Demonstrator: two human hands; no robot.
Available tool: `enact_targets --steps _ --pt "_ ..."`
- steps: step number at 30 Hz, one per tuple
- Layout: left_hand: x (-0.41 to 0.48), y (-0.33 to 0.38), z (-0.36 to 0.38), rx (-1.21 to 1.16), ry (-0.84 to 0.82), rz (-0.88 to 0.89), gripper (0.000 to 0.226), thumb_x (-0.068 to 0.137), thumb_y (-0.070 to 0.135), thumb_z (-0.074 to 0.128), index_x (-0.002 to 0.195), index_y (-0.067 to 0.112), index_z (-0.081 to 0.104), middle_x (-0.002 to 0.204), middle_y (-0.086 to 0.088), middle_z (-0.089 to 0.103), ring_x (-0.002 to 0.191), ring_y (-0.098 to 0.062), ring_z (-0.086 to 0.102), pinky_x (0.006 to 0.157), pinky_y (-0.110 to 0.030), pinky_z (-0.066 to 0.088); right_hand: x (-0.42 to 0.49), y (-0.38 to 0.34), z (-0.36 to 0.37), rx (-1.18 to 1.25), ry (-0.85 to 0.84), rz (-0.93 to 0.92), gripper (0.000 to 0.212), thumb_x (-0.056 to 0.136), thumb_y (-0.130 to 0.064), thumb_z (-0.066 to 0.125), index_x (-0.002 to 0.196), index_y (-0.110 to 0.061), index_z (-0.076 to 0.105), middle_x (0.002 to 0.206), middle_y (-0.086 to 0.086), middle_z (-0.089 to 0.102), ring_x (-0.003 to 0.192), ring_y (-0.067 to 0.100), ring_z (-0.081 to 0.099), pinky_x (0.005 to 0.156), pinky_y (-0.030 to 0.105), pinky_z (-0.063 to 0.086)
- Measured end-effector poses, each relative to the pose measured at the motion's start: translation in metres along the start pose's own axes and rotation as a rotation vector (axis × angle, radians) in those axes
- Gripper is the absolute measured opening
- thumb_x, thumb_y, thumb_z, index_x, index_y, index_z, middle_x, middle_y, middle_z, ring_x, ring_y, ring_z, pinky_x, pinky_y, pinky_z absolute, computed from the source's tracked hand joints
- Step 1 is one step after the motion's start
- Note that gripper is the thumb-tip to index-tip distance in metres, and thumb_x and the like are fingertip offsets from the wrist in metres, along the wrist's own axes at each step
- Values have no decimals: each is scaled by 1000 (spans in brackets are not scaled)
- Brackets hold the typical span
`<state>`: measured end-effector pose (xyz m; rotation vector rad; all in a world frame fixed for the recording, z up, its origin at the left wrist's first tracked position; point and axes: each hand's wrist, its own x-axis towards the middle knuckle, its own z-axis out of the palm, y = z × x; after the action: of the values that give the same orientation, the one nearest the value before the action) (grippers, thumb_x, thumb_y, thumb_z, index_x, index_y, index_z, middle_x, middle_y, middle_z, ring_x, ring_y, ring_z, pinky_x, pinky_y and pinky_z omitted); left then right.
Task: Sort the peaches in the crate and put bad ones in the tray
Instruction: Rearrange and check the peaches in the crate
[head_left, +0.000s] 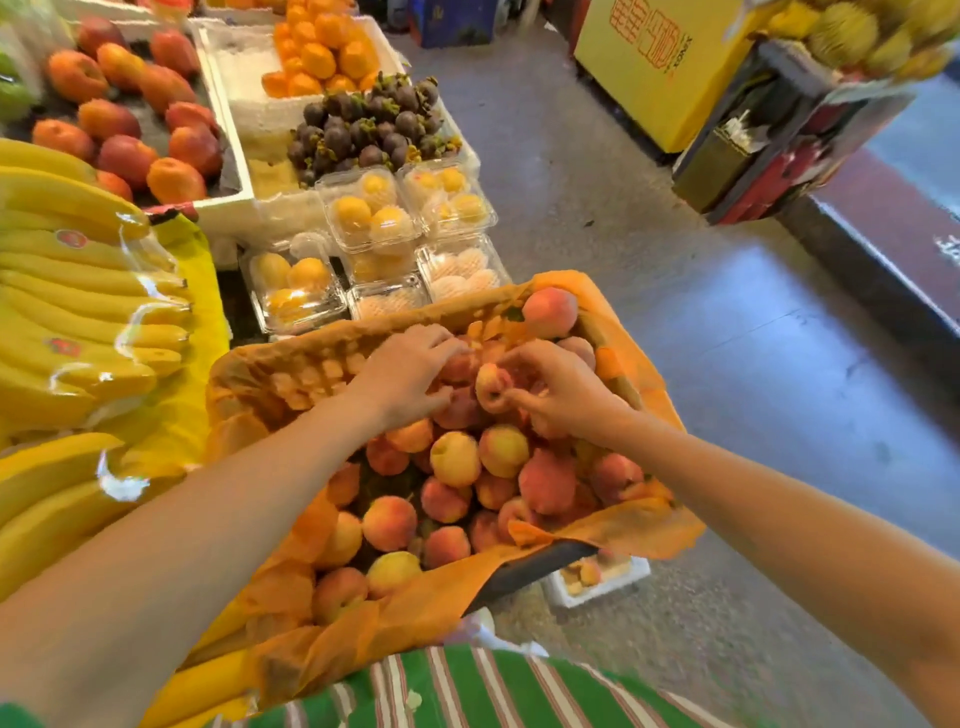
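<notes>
You are leaning over a crate (530, 569) lined with orange plastic (618, 525) and holding peaches (457, 460), pink, red and yellow, heaped toward its right side. Your right hand (561, 395) is pinching a small peach (492, 387) between thumb and fingertips, holding it just above the far end of the heap. Your left hand (410, 374) is reaching in beside it, fingers spread and bent down over the fruit there; whether it is gripping one cannot be told. The two hands are nearly touching. A white foam tray (571, 597) is sitting on the floor just beyond the crate's near right corner, partly hidden by it, with a few peaches inside. To your left, bagged bananas (78, 291) are lying on yellow sheeting. Beyond the crate are clear clamshell boxes (374, 218) of yellow fruit, then a pile of dark mangosteens (363, 130) and oranges (322, 52) in a white foam box. A green striped garment (467, 686) is showing at the bottom edge.
</notes>
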<state>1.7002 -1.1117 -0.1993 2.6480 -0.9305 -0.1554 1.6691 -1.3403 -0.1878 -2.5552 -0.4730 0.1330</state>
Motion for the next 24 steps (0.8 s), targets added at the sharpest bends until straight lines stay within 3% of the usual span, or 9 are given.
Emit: enact_targets --steps 4,7,11,15,18,21,24 --pt "14 2 13 71 -71 -46 67 86 28 63 146 22 34 146 -7 35 129 -29 39 100 -43 44 4 -3 11 -137 -106 -32 57 80 -33 74 128 -12 52 117 9 56 107 24 52 90 25 39" --pt "18 1 18 102 -78 -80 73 86 29 65 149 23 28 147 -6 33 128 -28 38 90 -45 50 11 -3 19 -190 -179 15 71 78 -36 75 138 -15 41 128 9 48 115 27 50 93 35 44" --pt "25 0 24 156 -56 -122 74 82 21 69 146 15 31 137 -9 35 120 -32 43 80 -48 54 15 0 20 -179 -170 3 71 75 -36 77 134 -14 44 119 9 51 108 27 53 85 35 45" --pt "30 5 27 200 68 -63 49 85 5 60 132 7 46 125 -14 45 107 -34 49 70 -47 53 10 -1 17 -137 -131 -14 66 76 -35 76 131 -13 47 109 8 52 101 26 55 78 31 42" --pt "27 0 27 162 93 12 47 85 4 59 131 7 48 124 -13 53 110 -31 51 80 -41 53 2 -2 14 -36 -105 -32 65 76 -35 76 132 -16 48 109 6 54 101 21 54 79 28 41" --pt "21 -11 17 87 54 63 61 76 19 73 130 10 48 123 -10 56 112 -28 51 92 -36 46 -3 -7 7 89 -96 -35 61 76 -38 77 127 -18 51 112 -1 58 104 14 54 85 31 47" --pt "7 -18 -5 -107 -5 116 62 69 34 79 122 14 55 115 -4 60 105 -21 54 88 -30 43 -7 -11 5 210 -110 4 63 72 -42 80 123 -17 52 113 -5 61 103 10 58 85 33 51"
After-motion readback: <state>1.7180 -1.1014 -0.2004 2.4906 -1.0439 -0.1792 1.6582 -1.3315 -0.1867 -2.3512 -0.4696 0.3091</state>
